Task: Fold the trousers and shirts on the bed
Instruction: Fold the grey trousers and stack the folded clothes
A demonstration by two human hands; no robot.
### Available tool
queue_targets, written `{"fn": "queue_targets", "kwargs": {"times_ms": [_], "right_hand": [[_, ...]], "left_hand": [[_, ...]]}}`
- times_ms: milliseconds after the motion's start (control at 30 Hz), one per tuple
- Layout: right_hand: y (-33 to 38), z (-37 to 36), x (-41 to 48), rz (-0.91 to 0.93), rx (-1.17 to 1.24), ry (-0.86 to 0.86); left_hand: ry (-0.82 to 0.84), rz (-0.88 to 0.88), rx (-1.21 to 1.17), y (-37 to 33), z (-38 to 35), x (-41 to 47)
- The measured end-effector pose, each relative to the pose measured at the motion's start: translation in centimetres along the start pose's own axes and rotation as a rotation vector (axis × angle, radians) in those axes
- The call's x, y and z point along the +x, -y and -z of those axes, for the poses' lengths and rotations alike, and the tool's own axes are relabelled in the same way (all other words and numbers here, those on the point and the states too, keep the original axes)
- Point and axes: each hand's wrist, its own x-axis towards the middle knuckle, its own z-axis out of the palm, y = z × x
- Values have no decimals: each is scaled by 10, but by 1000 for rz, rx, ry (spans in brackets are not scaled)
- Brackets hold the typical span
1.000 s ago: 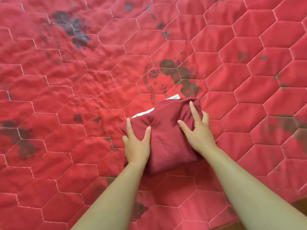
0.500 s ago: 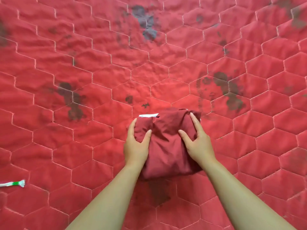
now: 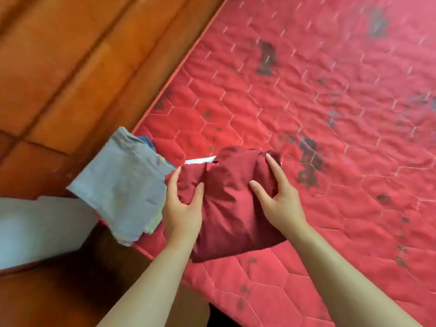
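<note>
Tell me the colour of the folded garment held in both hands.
Maroon: the folded garment, clearest in the head view.

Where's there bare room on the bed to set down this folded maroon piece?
Free: the quilt right of and beyond the maroon bundle. Crowded: the left corner, where the grey folded stack lies beside the left hand.

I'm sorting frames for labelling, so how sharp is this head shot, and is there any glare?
Head view: motion blur smears the wooden frame, the grey stack and the far mattress stitching. The left hand, right hand and the garment between them are fairly sharp. The light is soft and even, with no glare or hard shadows.
</note>
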Motion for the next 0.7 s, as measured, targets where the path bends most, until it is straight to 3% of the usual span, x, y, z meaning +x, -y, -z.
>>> {"fn": "queue_targets", "kwargs": {"times_ms": [167,333,433,500,567,633,700], "right_hand": [[116,-122,44,174,-28,206],[175,-234,96,305,-220,375],[169,-280,128,318,-510,562],[159,-298,138,337,-764,644],[156,-311,137,454,-907,543],[159,-324,127,618,-936,405],[161,-336,115,724,-909,393]], "left_hand": [[-236,125,-14,18,129,71],[-419,211,-63,64,196,130],[-198,483,78,107,201,157],[-9,606,342,133,195,163],[-20,470,601,149,187,164],[-112,196,693,156,181,166],[-125,-4,721,161,175,174]]}}
